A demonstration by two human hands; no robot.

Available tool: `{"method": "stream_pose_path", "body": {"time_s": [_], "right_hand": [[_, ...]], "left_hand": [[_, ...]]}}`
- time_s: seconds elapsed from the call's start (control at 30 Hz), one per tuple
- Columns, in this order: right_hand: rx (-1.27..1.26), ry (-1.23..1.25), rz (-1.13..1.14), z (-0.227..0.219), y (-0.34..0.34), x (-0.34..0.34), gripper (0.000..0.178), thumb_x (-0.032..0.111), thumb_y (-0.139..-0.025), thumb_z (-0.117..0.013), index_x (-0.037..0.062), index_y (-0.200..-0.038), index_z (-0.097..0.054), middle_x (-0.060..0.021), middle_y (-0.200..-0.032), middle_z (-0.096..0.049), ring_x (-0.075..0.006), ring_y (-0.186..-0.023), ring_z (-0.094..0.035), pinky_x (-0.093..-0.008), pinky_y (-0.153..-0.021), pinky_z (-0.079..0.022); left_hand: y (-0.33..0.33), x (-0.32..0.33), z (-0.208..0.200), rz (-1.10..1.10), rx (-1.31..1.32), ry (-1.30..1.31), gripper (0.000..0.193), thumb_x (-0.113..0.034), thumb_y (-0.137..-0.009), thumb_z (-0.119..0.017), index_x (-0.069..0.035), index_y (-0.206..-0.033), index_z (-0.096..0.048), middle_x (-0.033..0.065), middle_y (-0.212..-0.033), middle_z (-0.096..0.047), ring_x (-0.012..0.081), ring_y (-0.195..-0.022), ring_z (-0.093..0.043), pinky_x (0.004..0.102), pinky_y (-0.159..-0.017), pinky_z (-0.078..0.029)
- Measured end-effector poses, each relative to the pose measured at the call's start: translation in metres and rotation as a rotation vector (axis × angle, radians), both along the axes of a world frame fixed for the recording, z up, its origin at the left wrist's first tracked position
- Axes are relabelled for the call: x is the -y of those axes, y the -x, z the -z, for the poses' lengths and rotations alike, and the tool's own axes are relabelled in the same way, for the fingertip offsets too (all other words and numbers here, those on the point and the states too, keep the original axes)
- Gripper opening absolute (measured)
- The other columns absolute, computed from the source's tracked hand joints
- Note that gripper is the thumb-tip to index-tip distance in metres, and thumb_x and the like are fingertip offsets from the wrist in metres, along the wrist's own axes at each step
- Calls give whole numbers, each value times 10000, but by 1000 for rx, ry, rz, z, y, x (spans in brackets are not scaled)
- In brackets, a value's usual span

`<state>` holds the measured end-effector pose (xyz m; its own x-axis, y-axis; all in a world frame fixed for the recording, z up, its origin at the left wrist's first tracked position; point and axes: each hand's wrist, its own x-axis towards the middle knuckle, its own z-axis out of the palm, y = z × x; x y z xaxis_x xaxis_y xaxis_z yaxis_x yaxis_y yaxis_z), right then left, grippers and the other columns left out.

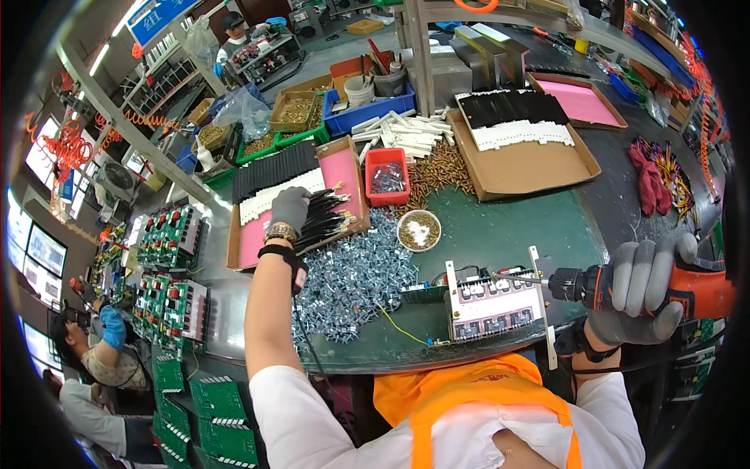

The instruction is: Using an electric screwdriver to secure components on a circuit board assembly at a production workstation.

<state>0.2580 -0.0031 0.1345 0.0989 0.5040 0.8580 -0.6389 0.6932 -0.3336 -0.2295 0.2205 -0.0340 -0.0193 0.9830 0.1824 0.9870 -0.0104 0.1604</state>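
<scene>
My right hand, in a grey glove, grips an orange-and-black power screwdriver. Its long bit points left, over the top edge of a white metal plate carrying a row of components at the table's front edge. A green circuit board joins that plate on the left. My left hand, also gloved, reaches into a cardboard box lined with pink. Its fingers are bent together among black strips with white ends; the fingertips are hidden, so anything in them does not show.
Loose silver screws are heaped mid-table, near a red bin and a white tub. Brass-coloured parts lie behind, beside another cardboard box. Assembled boards stand at left, where other people work.
</scene>
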Motion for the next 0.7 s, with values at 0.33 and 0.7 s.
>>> {"method": "stream_pose_path", "body": {"time_s": [0.33, 0.7], "right_hand": [[37, 24, 54, 4, 7, -4, 525, 127, -855, -680, -5, -1256, -369, 17, -602, -486, -63, -402, -456, -198, -369, -399], [11, 58, -27, 5, 3, 5, 543, 132, -855, -687, 34, -1287, -372, 0, -612, -513, -81, -420, -476, -222, -390, -423]], "left_hand": [[-19, -10, 1, -90, 36, 278, 272, -301, -796, -720, -231, -1059, -708, 50, -1075, -687, 270, -1071, -620, 402, -927, -469], [-27, 29, -14, 252, 219, -290, 208, -19, -776, -594, -14, -984, -574, 206, -993, -589, 390, -935, -584, 426, -835, -488]]}}
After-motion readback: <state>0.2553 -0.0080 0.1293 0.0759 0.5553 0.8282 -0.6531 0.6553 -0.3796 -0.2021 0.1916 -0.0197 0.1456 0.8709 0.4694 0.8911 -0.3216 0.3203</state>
